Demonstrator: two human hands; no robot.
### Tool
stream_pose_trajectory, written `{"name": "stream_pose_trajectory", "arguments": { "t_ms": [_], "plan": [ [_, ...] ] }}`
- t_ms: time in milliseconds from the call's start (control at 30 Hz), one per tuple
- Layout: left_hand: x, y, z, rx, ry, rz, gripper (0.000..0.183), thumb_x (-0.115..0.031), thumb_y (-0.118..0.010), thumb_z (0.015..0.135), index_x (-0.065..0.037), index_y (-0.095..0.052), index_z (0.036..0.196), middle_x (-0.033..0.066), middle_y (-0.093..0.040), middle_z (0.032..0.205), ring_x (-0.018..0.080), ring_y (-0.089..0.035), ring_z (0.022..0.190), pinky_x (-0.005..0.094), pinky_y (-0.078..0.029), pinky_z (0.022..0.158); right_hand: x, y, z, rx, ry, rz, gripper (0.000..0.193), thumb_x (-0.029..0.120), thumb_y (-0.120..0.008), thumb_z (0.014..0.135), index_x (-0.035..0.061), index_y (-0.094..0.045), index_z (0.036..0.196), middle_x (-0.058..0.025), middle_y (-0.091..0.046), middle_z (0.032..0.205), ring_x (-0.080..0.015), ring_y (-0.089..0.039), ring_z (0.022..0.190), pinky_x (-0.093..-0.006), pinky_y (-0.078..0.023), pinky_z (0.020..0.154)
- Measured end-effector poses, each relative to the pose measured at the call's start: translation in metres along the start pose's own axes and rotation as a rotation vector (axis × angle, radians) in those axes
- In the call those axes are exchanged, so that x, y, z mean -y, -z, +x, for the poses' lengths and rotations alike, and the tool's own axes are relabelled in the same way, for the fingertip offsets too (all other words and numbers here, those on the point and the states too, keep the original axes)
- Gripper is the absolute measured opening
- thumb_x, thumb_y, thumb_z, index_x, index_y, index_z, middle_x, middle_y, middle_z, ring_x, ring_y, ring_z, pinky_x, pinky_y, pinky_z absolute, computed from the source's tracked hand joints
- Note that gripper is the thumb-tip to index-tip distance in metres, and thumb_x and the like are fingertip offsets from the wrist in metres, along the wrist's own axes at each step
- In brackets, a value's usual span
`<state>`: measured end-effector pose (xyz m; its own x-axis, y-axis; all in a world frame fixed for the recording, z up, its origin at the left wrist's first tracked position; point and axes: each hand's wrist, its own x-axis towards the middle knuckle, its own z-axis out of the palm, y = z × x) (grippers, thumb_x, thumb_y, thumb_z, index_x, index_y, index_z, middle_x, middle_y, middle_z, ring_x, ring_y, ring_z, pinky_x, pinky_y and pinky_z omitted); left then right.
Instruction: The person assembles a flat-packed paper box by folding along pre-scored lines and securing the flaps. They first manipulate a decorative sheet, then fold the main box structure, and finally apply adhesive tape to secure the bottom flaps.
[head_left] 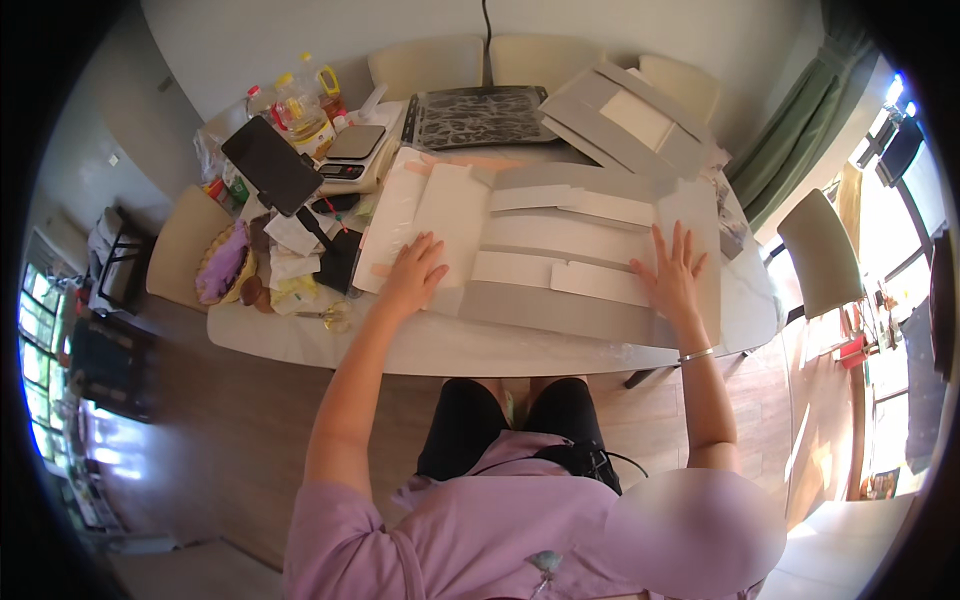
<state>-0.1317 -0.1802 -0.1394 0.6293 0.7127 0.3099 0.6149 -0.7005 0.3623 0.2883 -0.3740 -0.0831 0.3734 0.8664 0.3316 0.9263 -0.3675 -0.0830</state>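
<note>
Your left hand point(416, 274) and right hand point(675, 274) rest open, palms down, grasping nothing; the folded cardboard sheet point(568, 236) spans between them, long axis running hand to hand.

Cannot see the parts of the flattened grey-and-white cardboard point(560, 310) beneath the left fingers point(426, 250) and right fingers point(678, 243), nor the stretch of bench point(280, 335) under it. Cannot make out the figures on the scale's readout point(342, 171), too small, or the right end of the black tray point(475, 115), hidden by the stacked card point(585, 122). Cannot follow the lilac shirt point(460, 530) past the lower edge, nor through the blurred patch point(700, 535) on its right.
</note>
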Motion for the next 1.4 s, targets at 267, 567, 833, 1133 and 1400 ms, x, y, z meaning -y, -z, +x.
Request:
{"name": "stream_pose_trajectory", "arguments": {
  "t_ms": [267,567,833,1133,1400],
  "plan": [
    [0.005,-0.005,0.003,0.014,0.063,-0.109,0.053,-0.045,-0.048,0.101,-0.006,-0.055,0.137,0.0192,-0.038,0.154,0.0322,-0.028,0.147,0.048,-0.017,0.12,-0.026,-0.047,-0.006,-0.134,0.084,0.157,0.06,0.046,-0.061,0.093,0.0149,-0.049,0.142,-0.017,-0.028,0.158,-0.0347,-0.021,0.149,-0.0607,-0.012,0.117],
    [-0.066,0.007,0.027,-0.015,0.011,-0.308,0.089,-0.043,-0.086,0.07,-0.004,-0.049,0.14,0.0176,-0.058,0.131,0.0321,-0.058,0.116,0.0454,-0.042,0.103,0.007,0.027,-0.029,0.044,-0.137,0.602,0.059,0.031,-0.08,0.08,0.0032,-0.055,0.126,-0.0171,-0.061,0.114,-0.0298,-0.06,0.102,-0.0363,-0.052,0.083],
    [-0.063,-0.009,0.04,0.273,0.197,-0.426,0.106,-0.033,-0.096,0.053,-0.006,-0.045,0.143,0.0185,-0.06,0.126,0.0304,-0.061,0.113,0.0392,-0.049,0.096,-0.017,0.01,-0.039,0.355,-0.095,0.614,0.09,0.024,-0.09,0.059,0.0046,-0.047,0.135,-0.0164,-0.057,0.102,-0.0284,-0.059,0.092,-0.0377,-0.051,0.082],
    [-0.061,0.01,0.029,0.061,0.231,-0.64,0.066,-0.01,-0.092,0.057,-0.002,-0.059,0.114,0.0098,-0.067,0.107,0.0222,-0.065,0.095,0.0327,-0.052,0.08,0.005,0.031,-0.032,0.259,-0.085,0.582,0.052,0.012,-0.086,0.06,0.0002,-0.058,0.102,-0.0124,-0.058,0.088,-0.0257,-0.059,0.083,-0.0364,-0.049,0.073],
    [-0.075,0.066,0.013,-0.589,-0.335,-0.384,0.029,0.01,-0.076,0.066,-0.002,-0.059,0.086,0.0083,-0.065,0.081,0.0225,-0.067,0.08,0.0301,-0.053,0.069,0.04,0.072,-0.011,-0.282,0.283,0.735,0.02,-0.002,-0.075,0.07,0.0003,-0.062,0.085,-0.0085,-0.067,0.085,-0.0232,-0.067,0.079,-0.0307,-0.05,0.075]
  ]
}}
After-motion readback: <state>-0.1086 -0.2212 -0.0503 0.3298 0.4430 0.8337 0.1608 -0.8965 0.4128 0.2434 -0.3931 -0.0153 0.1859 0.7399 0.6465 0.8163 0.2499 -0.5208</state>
